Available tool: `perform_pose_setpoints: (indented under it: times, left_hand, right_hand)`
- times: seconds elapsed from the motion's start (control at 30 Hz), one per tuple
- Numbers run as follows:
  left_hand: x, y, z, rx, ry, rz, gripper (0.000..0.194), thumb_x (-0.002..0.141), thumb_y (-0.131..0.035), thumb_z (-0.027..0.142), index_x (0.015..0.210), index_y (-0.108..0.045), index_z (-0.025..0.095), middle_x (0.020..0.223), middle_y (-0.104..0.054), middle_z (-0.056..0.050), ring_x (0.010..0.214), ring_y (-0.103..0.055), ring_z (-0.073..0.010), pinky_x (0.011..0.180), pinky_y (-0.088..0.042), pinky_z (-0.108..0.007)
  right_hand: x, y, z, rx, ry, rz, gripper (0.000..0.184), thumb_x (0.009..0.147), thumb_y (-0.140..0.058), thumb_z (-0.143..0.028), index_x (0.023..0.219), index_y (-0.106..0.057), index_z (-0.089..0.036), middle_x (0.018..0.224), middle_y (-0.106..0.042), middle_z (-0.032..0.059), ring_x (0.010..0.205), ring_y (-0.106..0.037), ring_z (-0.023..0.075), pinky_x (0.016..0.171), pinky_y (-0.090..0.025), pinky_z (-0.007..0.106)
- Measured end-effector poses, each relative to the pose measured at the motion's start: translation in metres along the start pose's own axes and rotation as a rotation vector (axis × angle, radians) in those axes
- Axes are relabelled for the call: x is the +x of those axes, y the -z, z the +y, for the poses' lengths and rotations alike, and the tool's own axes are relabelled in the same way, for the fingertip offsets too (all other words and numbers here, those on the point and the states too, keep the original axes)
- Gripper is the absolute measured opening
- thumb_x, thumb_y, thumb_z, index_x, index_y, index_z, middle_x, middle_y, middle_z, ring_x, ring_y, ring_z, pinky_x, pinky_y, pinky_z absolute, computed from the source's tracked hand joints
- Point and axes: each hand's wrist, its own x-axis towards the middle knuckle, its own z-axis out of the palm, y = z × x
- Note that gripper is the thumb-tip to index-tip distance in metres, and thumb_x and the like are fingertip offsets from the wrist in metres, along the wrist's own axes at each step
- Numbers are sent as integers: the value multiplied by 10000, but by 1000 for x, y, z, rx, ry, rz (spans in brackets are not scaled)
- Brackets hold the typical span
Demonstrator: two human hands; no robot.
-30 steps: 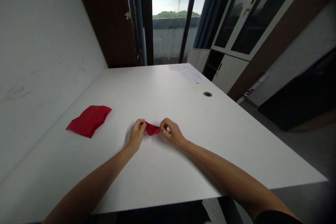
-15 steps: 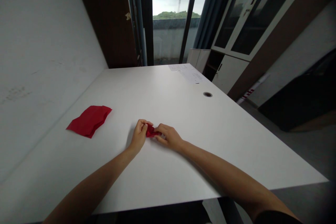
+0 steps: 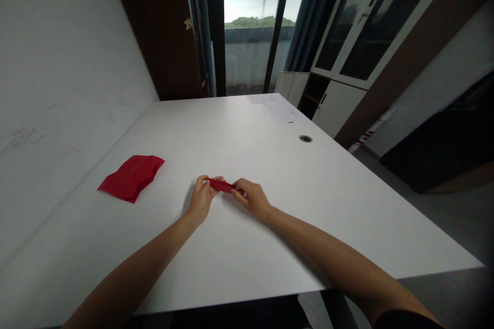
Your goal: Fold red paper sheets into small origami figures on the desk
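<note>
Between my hands is a small folded piece of red paper (image 3: 221,185), seen as a narrow strip slanting slightly down to the right. My left hand (image 3: 201,198) grips its left end, with the thumb on the near side and some fingers stretched behind it. Thumb and fingers of my right hand (image 3: 250,197) pinch the right end. Both hands are just over the white table (image 3: 239,257). My fingertips partly cover the ends of the paper. A larger folded sheet of red paper (image 3: 131,177) lies on the table to the left, apart from my hands.
A round cable hole (image 3: 305,139) is set in the table at the right. Printed sheets (image 3: 281,111) lie near the far right corner. A white wall (image 3: 69,87) borders the left side, and a cabinet (image 3: 339,108) stands beyond the right edge.
The small red paper has turned from a crumpled-looking shape into a flatter, longer strip. My hands have moved slightly apart, and my left-hand fingers have shifted around it.
</note>
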Motion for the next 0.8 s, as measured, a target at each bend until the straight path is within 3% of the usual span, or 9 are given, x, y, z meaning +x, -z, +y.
perform_pose_setpoints:
  times: [0.13, 0.37, 0.53, 0.63, 0.73, 0.8]
  left_hand:
    - [-1, -1, 2, -44, 37, 3, 318, 876, -602, 416, 1012, -379, 234, 1015, -720, -101, 1015, -687, -235, 946, -498, -480]
    - [-2, -4, 8, 29, 12, -36, 247, 882, -589, 361, 1002, -421, 225, 988, -709, -70, 973, -677, -206, 928, -501, -432]
    - [2, 2, 5, 422, -86, -74, 209, 812, -672, 307, 958, -590, 182, 959, -669, -45, 905, -630, -169, 871, -483, -308]
    - [4, 6, 7, 604, -147, -64, 154, 815, -658, 276, 936, -636, 183, 909, -658, -25, 848, -607, -157, 796, -466, -273]
    - [1, 5, 14, 784, -234, -79, 113, 847, -636, 266, 931, -659, 193, 896, -670, -14, 829, -600, -153, 790, -456, -271]
    - [-4, 1, 19, 897, -292, -119, 96, 869, -627, 267, 923, -669, 199, 898, -682, -11, 828, -605, -151, 799, -457, -273]
  right_hand:
    - [2, -1, 2, 89, -86, 76, 166, 924, -570, -299, 801, -539, -192, 748, -619, 4, 623, -512, 131, 590, -393, 246]
    - [2, 1, 6, 104, -91, 103, 154, 926, -561, -305, 823, -532, -193, 745, -605, 2, 643, -511, 139, 596, -382, 257]
    - [3, 3, 8, 126, -106, 107, 136, 923, -573, -294, 846, -523, -195, 765, -619, 2, 646, -531, 139, 594, -391, 256]
    - [4, 5, 7, 123, -100, 83, 77, 929, -563, -245, 989, -550, -199, 813, -636, 5, 673, -553, 141, 636, -425, 264]
    - [6, 7, 6, 38, -51, -1, 274, 919, -581, -194, 1191, -552, -219, 912, -656, 26, 757, -573, 152, 717, -449, 279]
    - [6, 7, 5, -76, 6, -61, 231, 909, -622, -206, 1139, -607, -222, 907, -650, 34, 818, -566, 167, 757, -439, 288]
